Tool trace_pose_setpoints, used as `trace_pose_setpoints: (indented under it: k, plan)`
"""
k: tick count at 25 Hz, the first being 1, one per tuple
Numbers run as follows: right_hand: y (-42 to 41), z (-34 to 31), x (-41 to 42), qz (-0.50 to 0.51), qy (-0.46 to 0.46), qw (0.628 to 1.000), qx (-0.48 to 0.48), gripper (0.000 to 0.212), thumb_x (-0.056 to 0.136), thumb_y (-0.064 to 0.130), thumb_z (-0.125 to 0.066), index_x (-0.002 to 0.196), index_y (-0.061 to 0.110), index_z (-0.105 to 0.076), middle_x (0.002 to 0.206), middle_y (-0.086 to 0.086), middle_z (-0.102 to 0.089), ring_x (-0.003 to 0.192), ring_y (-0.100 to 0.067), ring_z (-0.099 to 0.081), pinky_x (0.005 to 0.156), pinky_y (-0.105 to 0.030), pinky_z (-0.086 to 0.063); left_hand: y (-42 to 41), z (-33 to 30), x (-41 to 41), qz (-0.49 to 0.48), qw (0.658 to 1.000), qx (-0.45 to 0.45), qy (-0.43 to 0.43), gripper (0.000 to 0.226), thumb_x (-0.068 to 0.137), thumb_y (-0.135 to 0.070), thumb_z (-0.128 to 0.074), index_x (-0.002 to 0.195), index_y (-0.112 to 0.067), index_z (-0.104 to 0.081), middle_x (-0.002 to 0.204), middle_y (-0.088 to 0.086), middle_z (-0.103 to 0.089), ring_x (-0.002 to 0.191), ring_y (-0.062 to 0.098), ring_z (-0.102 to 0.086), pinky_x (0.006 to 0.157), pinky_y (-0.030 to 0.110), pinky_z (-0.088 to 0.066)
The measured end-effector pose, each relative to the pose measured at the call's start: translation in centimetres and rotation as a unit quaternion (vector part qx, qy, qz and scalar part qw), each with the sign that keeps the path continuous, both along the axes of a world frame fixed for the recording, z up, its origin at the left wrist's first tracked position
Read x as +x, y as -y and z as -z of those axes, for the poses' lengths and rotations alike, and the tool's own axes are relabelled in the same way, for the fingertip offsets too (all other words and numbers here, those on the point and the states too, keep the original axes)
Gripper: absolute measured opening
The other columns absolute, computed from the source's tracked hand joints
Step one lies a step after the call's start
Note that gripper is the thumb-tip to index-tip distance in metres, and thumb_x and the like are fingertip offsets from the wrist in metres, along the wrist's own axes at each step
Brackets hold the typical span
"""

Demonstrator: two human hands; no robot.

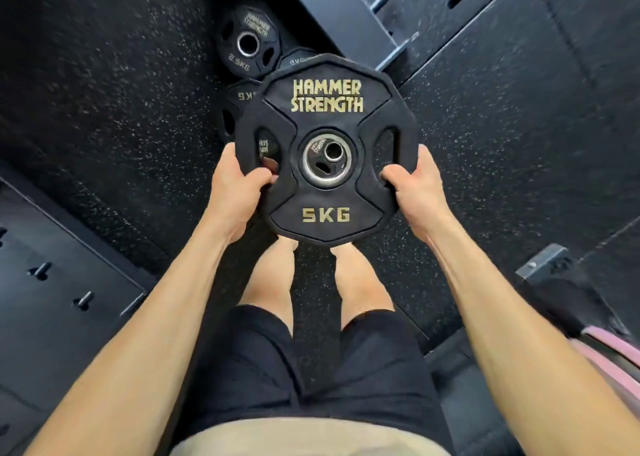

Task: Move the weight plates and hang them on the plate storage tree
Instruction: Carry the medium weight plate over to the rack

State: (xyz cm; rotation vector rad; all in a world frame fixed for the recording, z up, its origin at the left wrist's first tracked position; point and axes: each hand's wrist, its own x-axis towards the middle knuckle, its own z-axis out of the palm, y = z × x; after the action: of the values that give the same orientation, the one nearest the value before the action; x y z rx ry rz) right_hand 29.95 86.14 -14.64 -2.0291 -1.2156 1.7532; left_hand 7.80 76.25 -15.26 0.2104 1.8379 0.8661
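A black 5 kg weight plate (327,123) with gold lettering and a steel centre ring hangs flat in front of me, above the floor. My left hand (235,189) grips its left edge, thumb hooked into the left handle slot. My right hand (417,187) grips the right edge, thumb in the right slot. On the floor beyond lies a 2.5 kg plate (247,42). Two more plates (239,104) lie partly hidden under the held one. A storage tree is not clearly in view.
Black speckled rubber floor (121,109) spreads all around. A dark steel frame base (346,16) with a peg runs across the top. Dark panels with pegs (45,272) sit at the left. A pink object (613,348) shows at the right edge. My legs are below the plate.
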Motion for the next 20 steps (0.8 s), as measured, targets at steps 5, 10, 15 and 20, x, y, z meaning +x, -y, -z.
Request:
trace_pose_setpoints:
  k: [5, 10, 15, 20]
  plan:
    - [3.0, -17.9, -1.2, 0.026, -0.111, 0.991, 0.069, 0.019, 0.084, 0.001, -0.063, 0.099, 0.009, -0.055, 0.084, 0.003, -0.066, 0.074, -0.008, -0.061, 0.066, -0.026, -0.053, 2.1, -18.4, -1.5, -0.065, 0.992, 0.104, 0.003, 0.020, 0.078, 0.003, -0.055, 0.089, -0.015, -0.055, 0.077, -0.002, -0.059, 0.070, 0.010, -0.056, 0.066, 0.023, -0.050]
    - [5.5, -28.4, -3.2, 0.052, -0.175, 0.977, 0.111, 0.025, 0.084, 0.046, -0.067, 0.078, 0.024, -0.057, 0.067, 0.005, -0.056, 0.063, -0.010, -0.051, 0.065, -0.031, -0.045, 6.2, -29.5, -2.0, -0.163, 0.961, 0.208, 0.077, 0.020, 0.098, -0.029, -0.054, 0.093, -0.010, -0.048, 0.066, 0.000, -0.049, 0.051, 0.011, -0.042, 0.052, 0.020, -0.043]
    - [6.3, -32.2, -4.8, -0.022, -0.194, 0.970, 0.142, 0.054, 0.068, 0.080, -0.056, 0.075, 0.026, -0.056, 0.066, 0.008, -0.058, 0.062, -0.008, -0.054, 0.063, -0.028, -0.047, 11.1, -34.1, -1.5, -0.211, 0.938, 0.275, 0.011, 0.038, 0.094, -0.046, -0.051, 0.093, -0.008, -0.052, 0.067, -0.001, -0.053, 0.052, 0.011, -0.043, 0.049, 0.020, -0.041]
    - [7.2, -35.1, -5.3, -0.182, -0.286, 0.934, 0.112, 0.050, 0.070, 0.072, -0.060, 0.073, 0.023, -0.053, 0.068, 0.003, -0.054, 0.065, -0.011, -0.049, 0.060, -0.026, -0.044, 16.9, -37.4, 4.4, -0.376, 0.878, 0.284, -0.089, 0.030, 0.093, -0.042, -0.054, 0.081, -0.015, -0.058, 0.067, -0.003, -0.055, 0.055, 0.008, -0.046, 0.047, 0.019, -0.038]
